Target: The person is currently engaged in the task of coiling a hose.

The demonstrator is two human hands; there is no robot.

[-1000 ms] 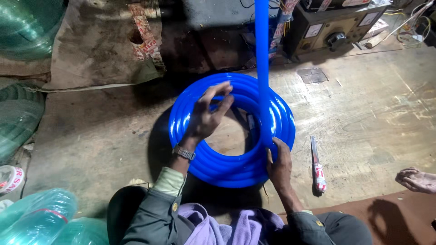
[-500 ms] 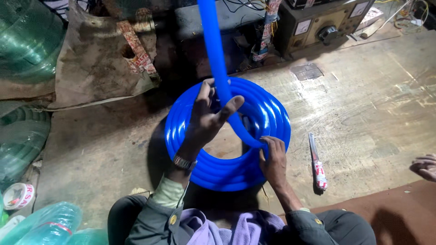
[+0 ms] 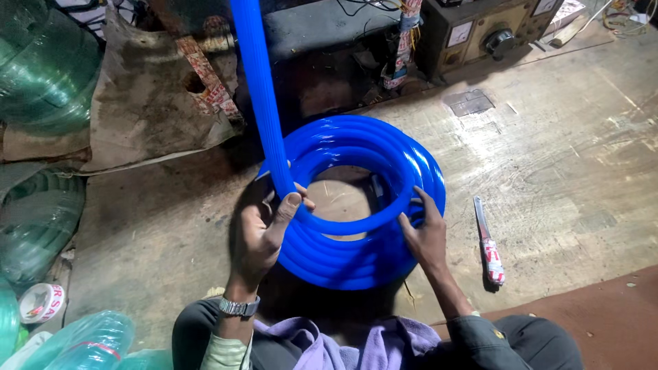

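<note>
1. We count several turns already stacked in the glossy blue ribbed plastic hose coil [image 3: 356, 205], which lies flat on the worn wooden floor [image 3: 548, 178].
2. The free hose length [image 3: 257, 89] runs up out of view, so winding looks unfinished.
3. Our left hand [image 3: 260, 229] wraps the incoming hose; our right hand [image 3: 425, 236] presses flat, fingers spread, on the coil's rim.
4. We see no containers with visible contents; a roll of tape [image 3: 41, 301] and a utility knife [image 3: 488, 243] lie apart.

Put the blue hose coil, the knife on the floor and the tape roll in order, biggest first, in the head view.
1. blue hose coil, clearly the biggest.
2. knife, long but thin.
3. tape roll, smallest, though it sits nearer the camera, so the gap to the knife is unsure.
</note>
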